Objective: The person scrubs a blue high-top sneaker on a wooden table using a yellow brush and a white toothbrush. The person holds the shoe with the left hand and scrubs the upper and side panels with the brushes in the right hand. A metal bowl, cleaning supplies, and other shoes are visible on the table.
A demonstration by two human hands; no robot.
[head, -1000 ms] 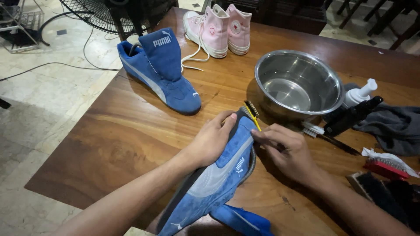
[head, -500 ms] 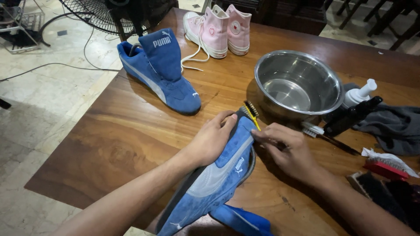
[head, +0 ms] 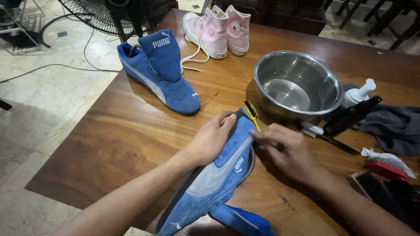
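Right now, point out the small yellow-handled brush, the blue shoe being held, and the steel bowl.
small yellow-handled brush [head: 251, 110], head view, on its dark bristle head.
blue shoe [head: 227, 168], head view, on its suede side panel.
steel bowl [head: 262, 72], head view, on its left rim.

The left hand [head: 212, 139] pressed the blue suede shoe [head: 216, 175] on the wooden tabletop [head: 118, 140], while the right hand [head: 286, 148] held a yellow-handled brush [head: 251, 112] at its toe.

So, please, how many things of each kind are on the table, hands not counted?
Blue shoes: 2
Pink shoes: 2
Steel bowl: 1
Brushes: 4
Bottles: 2
Grey cloth: 1
Total: 12
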